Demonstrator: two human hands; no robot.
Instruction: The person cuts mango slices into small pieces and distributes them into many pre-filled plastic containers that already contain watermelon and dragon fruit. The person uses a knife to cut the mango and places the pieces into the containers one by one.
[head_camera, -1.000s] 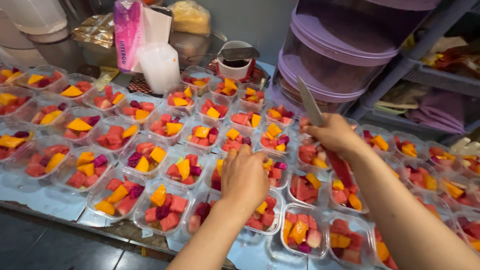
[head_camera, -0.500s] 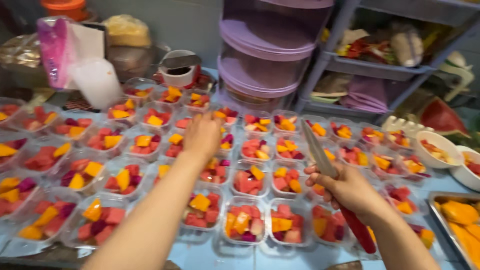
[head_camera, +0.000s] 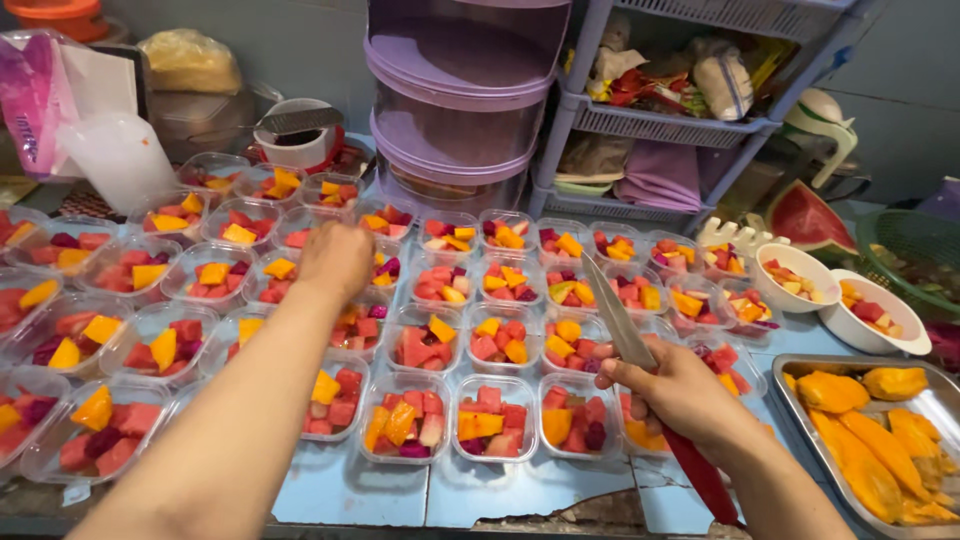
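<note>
Both hands work over a spread of clear plastic fruit cups. Left hand (head_camera: 335, 262) reaches out over the cups toward eleven o'clock, knuckles up and fingers curled down into the rows; whether it pinches a piece of fruit I cannot tell, since the fingertips are hidden beneath it. Right hand (head_camera: 680, 395) is clenched around the red handle of a knife (head_camera: 618, 322), whose grey blade points up and away toward eleven o'clock above the middle cups, clear of the fruit.

The fruit cups (head_camera: 495, 418) stand edge to edge in rows on a blue table (head_camera: 500, 495), each with red, orange and dark purple chunks. At three o'clock from the right hand lies a metal tray (head_camera: 790, 400) of peeled orange fruit halves; beyond it, at about two o'clock, sit two white bowls (head_camera: 800, 282) of cut fruit and a watermelon wedge (head_camera: 808, 218). At twelve o'clock rises a stack of purple tubs (head_camera: 455, 120), with a grey shelf rack (head_camera: 660, 125) to its right.

The knife looks stiff and light, probably wet with juice, so the handle is the place to grip, as it is now. The thin cups will likely flex and slide; they are best taken by the rim or both sides. The chunks seem soft and slippery, easily bruised.
</note>
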